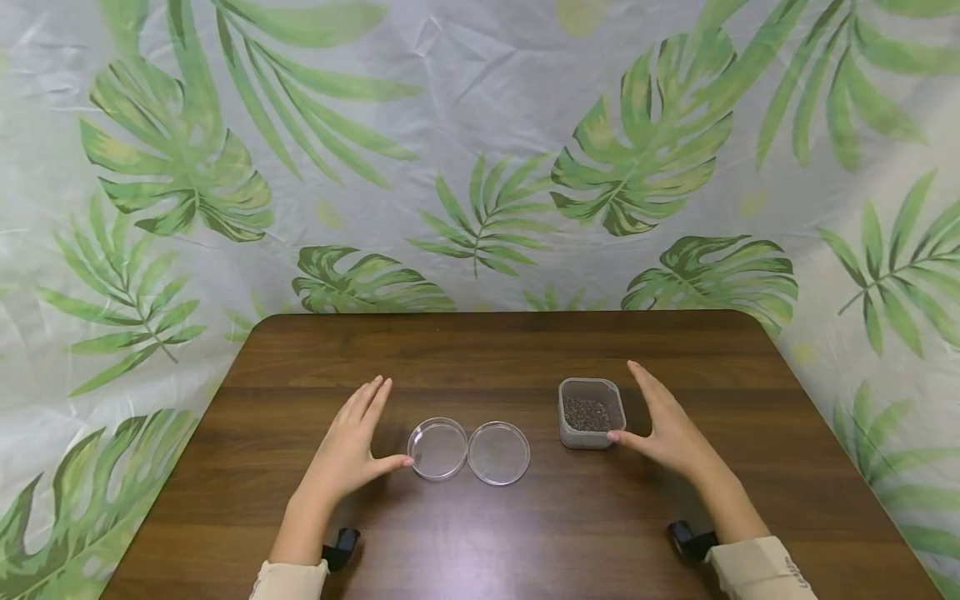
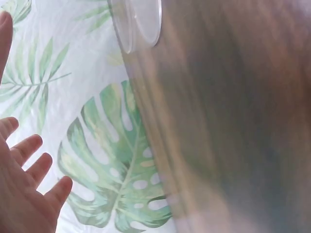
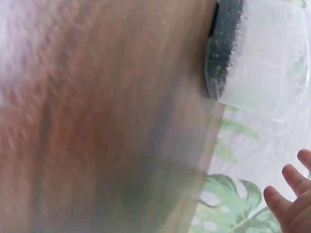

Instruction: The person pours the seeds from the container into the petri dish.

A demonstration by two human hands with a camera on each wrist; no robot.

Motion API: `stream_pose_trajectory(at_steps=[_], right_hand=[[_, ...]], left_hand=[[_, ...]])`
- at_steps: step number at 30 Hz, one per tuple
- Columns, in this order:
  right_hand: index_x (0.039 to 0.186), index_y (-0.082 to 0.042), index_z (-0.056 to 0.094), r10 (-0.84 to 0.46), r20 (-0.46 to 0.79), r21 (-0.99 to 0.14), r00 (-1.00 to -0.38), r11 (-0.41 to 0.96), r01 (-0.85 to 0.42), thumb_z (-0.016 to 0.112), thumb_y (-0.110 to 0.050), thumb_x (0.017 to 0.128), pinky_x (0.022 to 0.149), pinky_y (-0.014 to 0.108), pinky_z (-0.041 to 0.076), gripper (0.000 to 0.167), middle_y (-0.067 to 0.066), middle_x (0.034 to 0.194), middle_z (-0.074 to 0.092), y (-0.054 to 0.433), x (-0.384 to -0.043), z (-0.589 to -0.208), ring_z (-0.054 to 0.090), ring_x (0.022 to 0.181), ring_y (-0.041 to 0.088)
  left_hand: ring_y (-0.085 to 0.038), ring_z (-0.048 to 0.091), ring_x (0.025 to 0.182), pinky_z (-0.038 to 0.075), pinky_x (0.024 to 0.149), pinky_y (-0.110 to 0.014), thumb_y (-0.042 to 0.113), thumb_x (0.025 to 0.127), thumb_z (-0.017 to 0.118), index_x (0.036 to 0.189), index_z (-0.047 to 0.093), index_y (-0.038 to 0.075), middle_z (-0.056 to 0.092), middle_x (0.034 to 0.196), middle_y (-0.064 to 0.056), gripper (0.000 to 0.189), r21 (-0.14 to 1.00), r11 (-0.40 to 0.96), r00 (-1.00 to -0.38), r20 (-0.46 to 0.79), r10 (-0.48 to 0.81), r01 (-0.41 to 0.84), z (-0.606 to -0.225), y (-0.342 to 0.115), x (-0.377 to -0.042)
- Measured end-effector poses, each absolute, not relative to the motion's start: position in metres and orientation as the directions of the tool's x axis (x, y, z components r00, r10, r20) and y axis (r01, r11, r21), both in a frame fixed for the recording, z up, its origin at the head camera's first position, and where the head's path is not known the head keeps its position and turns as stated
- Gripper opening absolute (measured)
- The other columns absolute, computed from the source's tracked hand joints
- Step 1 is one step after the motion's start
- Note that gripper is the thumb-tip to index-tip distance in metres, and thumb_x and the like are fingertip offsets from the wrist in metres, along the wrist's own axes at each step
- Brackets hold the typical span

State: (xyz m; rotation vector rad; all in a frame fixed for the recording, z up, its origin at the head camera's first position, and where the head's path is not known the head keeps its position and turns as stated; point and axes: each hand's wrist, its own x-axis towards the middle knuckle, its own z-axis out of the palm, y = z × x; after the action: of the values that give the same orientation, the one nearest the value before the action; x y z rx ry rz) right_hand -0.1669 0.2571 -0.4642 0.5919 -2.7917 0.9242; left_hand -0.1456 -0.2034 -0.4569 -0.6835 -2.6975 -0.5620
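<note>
Two shallow clear round dishes, like petri dishes, lie side by side on the table: a left dish [image 1: 438, 450] and a right dish [image 1: 498, 454]. My left hand [image 1: 345, 457] is spread just left of them, its thumb tip overlapping the left dish's rim in the head view. Farther right stands a lidless, translucent square tub [image 1: 587, 441] partly filled with dark granules [image 1: 587, 414]. Beside its right wall is my right hand [image 1: 672, 435], fingers extended and thumb tip by the near corner. In both wrist views the fingers hold nothing; the right one shows the tub [image 3: 272, 58] apart from the visible fingers.
The brown wooden table [image 1: 480, 542] has rounded far corners. Behind it and at its sides hangs a pale sheet [image 1: 480, 100] with green leaf prints. Each wrist wears a black strapped device, and pale sleeves cover the forearms.
</note>
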Motion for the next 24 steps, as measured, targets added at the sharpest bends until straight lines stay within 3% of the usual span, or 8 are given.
stream_pose_trajectory(at_steps=[8,17,24], right_hand=[[0.145,-0.030,0.004,-0.281,0.167,-0.645,-0.945,0.694,-0.320,0.076,-0.045,0.067,0.091,0.067,0.023,0.107,0.012,0.147,0.014,0.252,-0.163,-0.476,0.017,0.128,0.042],[0.145,-0.028,0.007,-0.264,0.177,-0.747,-0.948,0.591,-0.304,0.080,-0.032,0.066,0.096,0.063,0.020,0.108,0.010,0.147,0.014,0.246,-0.164,-0.485,0.015,0.130,0.037],[0.145,-0.027,0.010,-0.258,0.161,-0.790,-0.953,0.544,-0.281,0.081,-0.027,0.066,0.094,0.064,0.022,0.106,0.011,0.147,0.016,0.242,-0.162,-0.488,0.019,0.128,0.040]], left_hand=[[-0.025,0.021,0.131,0.027,0.102,-0.046,0.060,0.056,0.073,0.146,0.009,0.022,0.020,0.146,-0.004,0.117,0.437,0.772,-0.882,0.318,0.346,0.461,-0.471,-0.196,-0.139],[-0.033,0.026,0.127,0.032,0.097,-0.053,0.045,0.055,0.081,0.145,0.015,0.017,0.025,0.143,-0.011,0.115,0.576,0.693,-0.901,0.284,0.326,0.433,-0.483,-0.188,-0.135],[-0.032,0.022,0.129,0.029,0.098,-0.054,0.040,0.055,0.083,0.145,0.014,0.024,0.023,0.144,-0.011,0.115,0.687,0.652,-0.943,0.167,0.287,0.320,-0.490,-0.184,-0.133]])
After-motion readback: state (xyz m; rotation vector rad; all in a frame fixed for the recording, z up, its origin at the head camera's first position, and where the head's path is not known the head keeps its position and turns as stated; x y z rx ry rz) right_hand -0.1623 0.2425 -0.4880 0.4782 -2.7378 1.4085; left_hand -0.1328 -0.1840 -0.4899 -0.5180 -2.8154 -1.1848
